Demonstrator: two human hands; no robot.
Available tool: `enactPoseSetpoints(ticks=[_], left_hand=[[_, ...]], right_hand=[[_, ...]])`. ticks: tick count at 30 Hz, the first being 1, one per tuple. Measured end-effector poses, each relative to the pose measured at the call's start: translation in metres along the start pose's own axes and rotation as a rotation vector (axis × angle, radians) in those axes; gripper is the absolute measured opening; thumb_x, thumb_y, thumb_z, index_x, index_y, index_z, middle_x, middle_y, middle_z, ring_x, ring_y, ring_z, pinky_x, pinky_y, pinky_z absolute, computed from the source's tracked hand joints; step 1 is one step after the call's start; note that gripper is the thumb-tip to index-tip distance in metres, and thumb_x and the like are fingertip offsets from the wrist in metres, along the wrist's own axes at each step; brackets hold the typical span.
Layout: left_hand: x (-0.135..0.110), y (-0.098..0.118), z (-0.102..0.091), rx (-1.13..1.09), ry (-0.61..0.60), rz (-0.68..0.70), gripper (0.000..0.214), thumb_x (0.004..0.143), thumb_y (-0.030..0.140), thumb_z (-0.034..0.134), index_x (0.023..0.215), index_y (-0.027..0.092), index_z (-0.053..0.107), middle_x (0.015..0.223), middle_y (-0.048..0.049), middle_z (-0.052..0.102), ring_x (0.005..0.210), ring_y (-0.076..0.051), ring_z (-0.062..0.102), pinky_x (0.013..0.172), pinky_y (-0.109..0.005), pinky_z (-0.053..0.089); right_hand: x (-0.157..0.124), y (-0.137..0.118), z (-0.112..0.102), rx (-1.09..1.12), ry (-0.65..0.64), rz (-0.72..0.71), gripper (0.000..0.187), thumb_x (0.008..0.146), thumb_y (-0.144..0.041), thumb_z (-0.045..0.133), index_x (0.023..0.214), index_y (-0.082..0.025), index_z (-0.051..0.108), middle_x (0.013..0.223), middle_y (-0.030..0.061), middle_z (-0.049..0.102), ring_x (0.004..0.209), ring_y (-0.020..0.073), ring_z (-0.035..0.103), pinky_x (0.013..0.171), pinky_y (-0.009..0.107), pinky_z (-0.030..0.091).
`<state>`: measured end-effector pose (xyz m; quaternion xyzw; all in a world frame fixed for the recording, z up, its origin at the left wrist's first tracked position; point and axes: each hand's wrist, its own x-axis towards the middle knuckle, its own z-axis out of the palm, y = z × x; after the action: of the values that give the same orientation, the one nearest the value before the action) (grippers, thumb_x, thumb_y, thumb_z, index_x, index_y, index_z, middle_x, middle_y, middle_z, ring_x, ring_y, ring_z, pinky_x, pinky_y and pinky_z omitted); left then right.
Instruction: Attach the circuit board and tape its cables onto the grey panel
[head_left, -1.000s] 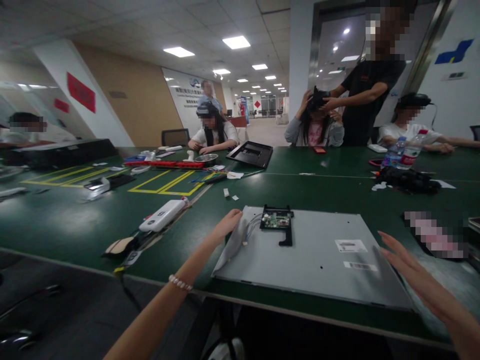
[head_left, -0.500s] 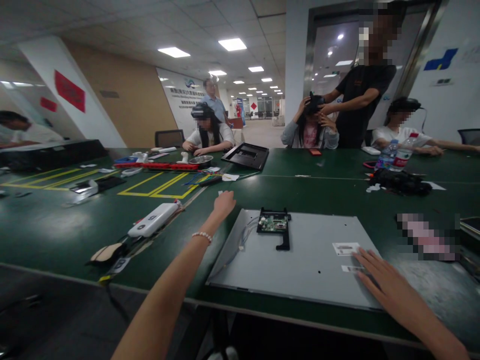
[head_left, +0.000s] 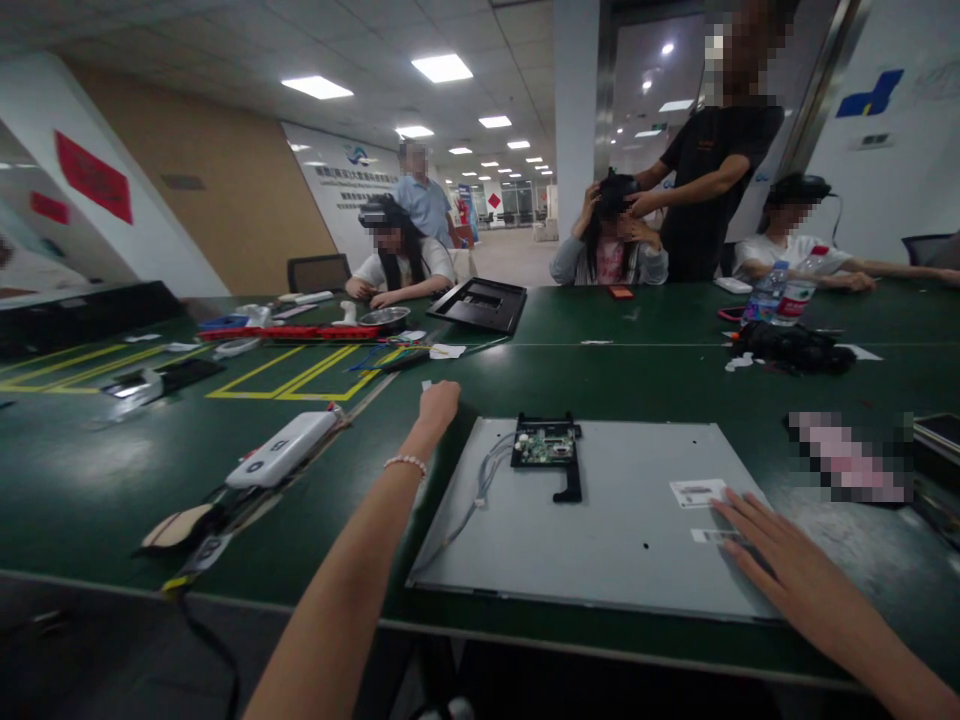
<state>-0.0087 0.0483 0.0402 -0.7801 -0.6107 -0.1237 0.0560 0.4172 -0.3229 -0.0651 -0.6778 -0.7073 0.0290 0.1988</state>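
In the head view a flat grey metal display panel (head_left: pixel 622 560) lies at the table's near edge. A green circuit board (head_left: pixel 546 447) in a black plastic bracket (head_left: pixel 572 485) sits at its upper left, with thin grey cables (head_left: pixel 484 485) running down beside it. My right hand (head_left: pixel 776 550) rests open on the panel's right side, fingers spread by two white labels (head_left: pixel 697 494). Just past the panel's upper left corner, my left hand (head_left: pixel 439 405) is closed near the tabletop. A small white piece (head_left: pixel 427 385) shows at its fingers, too small to name.
Left of my arm lie a white power strip (head_left: pixel 285 450) and a beige-topped object (head_left: pixel 178 528). A black plastic cover (head_left: pixel 480 305), red bar (head_left: pixel 292 333) and metal bowl (head_left: pixel 385 317) lie farther back. Bottles (head_left: pixel 795 290) and a black bundle (head_left: pixel 799 347) stand right. Several people are across the table.
The view has turned slightly right, so most things sit farther left in it. Both hands keep nearly the same places: the left closed beyond the panel's corner, the right flat on the panel.
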Motion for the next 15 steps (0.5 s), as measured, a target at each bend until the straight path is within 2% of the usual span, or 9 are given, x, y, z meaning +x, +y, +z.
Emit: enactPoseSetpoints(ticks=[3,7,10,12,15], left_hand=[[-0.002,0.025,-0.002,0.001,0.008,0.071,0.024,0.087,0.016,0.046,0.088,0.009,0.068,0.089,-0.0153,0.069,0.094,-0.024,0.062,0.086,-0.032,0.045],[-0.008,0.080,0.006,-0.080,-0.014,0.244,0.027,0.090,0.026,0.046,0.102,0.021,0.069,0.103,-0.0079,0.070,0.099,-0.021,0.062,0.090,-0.029,0.044],[-0.016,0.117,0.018,-0.165,-0.049,0.348,0.024,0.087,0.028,0.050,0.098,0.024,0.071,0.101,-0.0047,0.071,0.095,-0.019,0.063,0.089,-0.028,0.044],[-0.023,0.132,0.026,-0.227,-0.060,0.376,0.019,0.083,0.024,0.055,0.091,0.023,0.072,0.096,-0.0048,0.071,0.091,-0.019,0.064,0.087,-0.027,0.044],[-0.032,0.137,0.037,-0.336,-0.045,0.358,0.016,0.080,0.018,0.057,0.084,0.020,0.071,0.088,-0.0054,0.072,0.084,-0.019,0.065,0.084,-0.027,0.046]], right_hand=[[-0.003,0.006,0.000,-0.026,-0.004,-0.014,0.054,0.094,-0.048,0.038,0.146,-0.031,0.032,0.153,0.0011,0.030,0.138,0.0305,0.032,0.108,0.057,0.034],[-0.004,0.009,-0.002,-0.045,-0.009,-0.021,0.055,0.094,-0.049,0.037,0.146,-0.031,0.030,0.153,0.0012,0.030,0.138,0.0306,0.031,0.108,0.057,0.034],[-0.005,0.007,-0.004,-0.049,-0.008,-0.008,0.055,0.095,-0.049,0.036,0.146,-0.031,0.031,0.153,0.0015,0.031,0.138,0.0302,0.031,0.108,0.057,0.033],[-0.005,0.005,-0.006,-0.050,-0.005,0.000,0.054,0.095,-0.048,0.035,0.146,-0.031,0.031,0.153,0.0015,0.031,0.139,0.0297,0.030,0.109,0.056,0.033],[-0.007,0.007,-0.007,-0.050,-0.010,0.005,0.054,0.095,-0.049,0.035,0.146,-0.030,0.031,0.153,0.0010,0.030,0.139,0.0291,0.029,0.109,0.056,0.032]])
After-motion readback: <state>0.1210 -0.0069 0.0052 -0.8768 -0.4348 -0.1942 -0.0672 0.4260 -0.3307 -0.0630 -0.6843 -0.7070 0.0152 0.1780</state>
